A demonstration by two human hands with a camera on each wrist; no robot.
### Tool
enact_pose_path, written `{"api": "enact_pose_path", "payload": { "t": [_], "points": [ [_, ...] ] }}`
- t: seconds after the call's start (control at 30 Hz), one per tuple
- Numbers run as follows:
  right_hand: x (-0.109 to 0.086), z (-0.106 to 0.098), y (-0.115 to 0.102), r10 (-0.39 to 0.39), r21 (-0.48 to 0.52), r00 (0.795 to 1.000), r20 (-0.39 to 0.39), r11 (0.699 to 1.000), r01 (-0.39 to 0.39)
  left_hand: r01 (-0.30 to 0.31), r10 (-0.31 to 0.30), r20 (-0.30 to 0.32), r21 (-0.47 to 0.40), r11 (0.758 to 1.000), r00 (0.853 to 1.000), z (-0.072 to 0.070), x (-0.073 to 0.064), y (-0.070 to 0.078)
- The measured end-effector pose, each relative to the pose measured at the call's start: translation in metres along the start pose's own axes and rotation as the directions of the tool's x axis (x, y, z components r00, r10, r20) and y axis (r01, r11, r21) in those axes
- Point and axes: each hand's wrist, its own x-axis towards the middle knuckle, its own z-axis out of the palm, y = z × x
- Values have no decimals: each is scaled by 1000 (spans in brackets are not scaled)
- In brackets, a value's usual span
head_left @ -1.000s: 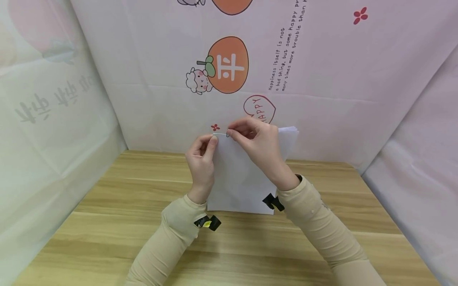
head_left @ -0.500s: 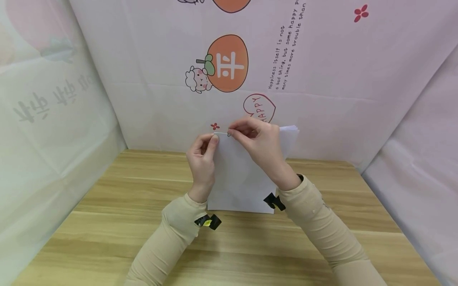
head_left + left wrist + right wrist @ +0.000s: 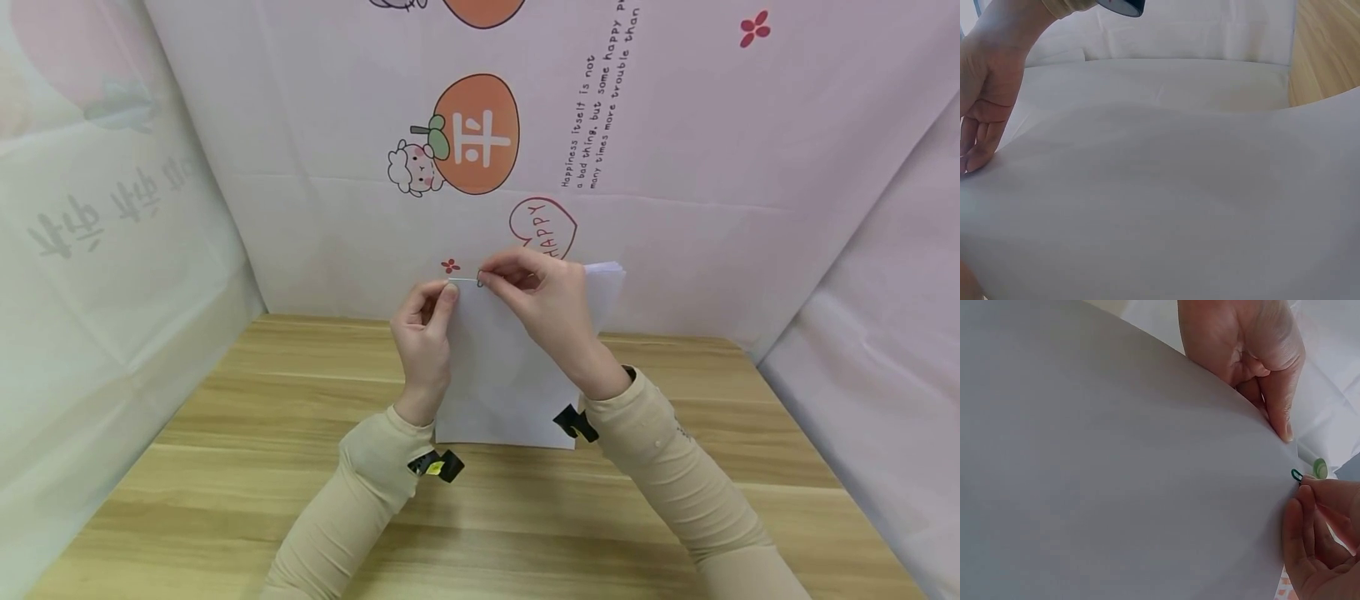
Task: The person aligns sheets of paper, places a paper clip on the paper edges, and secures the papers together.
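Observation:
A stack of white paper sheets (image 3: 510, 375) is held up on edge, its lower edge near the table. My left hand (image 3: 422, 342) pinches its top left corner between thumb and fingers. Just to the right, my right hand (image 3: 551, 304) pinches a small green wire loop, which looks like a paper clip (image 3: 1296, 475), at the top edge of the paper. How far the clip sits over the sheets is hidden by the fingertips. In the left wrist view the sheet fills most of the picture, with the right hand (image 3: 988, 94) at the upper left.
The wooden table (image 3: 247, 467) spreads beneath both arms. Behind the paper stands a white printed cloth wall (image 3: 337, 225); further cloth walls rise at the left (image 3: 112, 275) and right (image 3: 885, 317). Each wrist carries a black camera strap.
Both hands stay almost in place, with the paper and the clip. The strip of top edge between them looks slightly straighter now than a second ago.

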Motion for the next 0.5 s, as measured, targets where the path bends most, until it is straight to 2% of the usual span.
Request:
{"api": "enact_pose_path", "payload": {
  "t": [0.33, 0.5],
  "points": [
    [0, 2, 2, -99, -58, 995, -25, 994, 98, -2, 2, 3, -20, 1000, 1000, 1, 0, 0],
    [0, 2, 1, -121, -70, 992, -26, 990, 119, -10, 10, 0, 8, 1000, 1000, 2, -1, -2]
  ]
}}
